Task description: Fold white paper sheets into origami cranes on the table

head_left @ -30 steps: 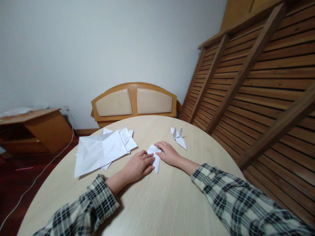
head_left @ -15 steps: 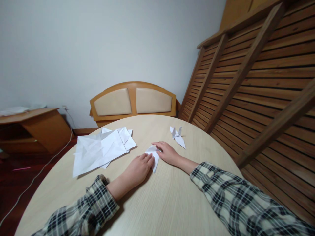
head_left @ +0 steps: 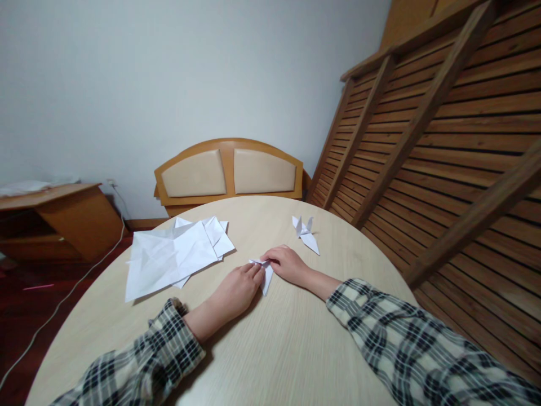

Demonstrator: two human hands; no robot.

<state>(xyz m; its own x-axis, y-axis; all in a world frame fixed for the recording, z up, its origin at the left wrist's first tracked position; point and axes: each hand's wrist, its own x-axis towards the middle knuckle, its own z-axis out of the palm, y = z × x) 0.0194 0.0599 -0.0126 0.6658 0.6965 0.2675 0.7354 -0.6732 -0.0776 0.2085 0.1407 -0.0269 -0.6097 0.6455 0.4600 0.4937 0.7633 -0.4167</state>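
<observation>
A small folded piece of white paper lies on the table between my hands, its narrow point towards me. The fingers of my left hand are bent together and grip its left edge, holding it against the tabletop. From the right, my right hand is closed on the upper part, thumb and fingers at the top flap, which is folded down. My fingers cover part of the paper. Beyond my right hand stands a finished white paper crane, touched by neither hand.
Creased white sheets lie in a loose pile on the left of the round wooden table. Behind it is a padded headboard. A slatted wooden panel leans at the right, and a low cabinet stands at the left.
My right hand has brought the paper's top flap down towards me, so the paper looks shorter at its far end. My left hand has stayed on its left edge.
</observation>
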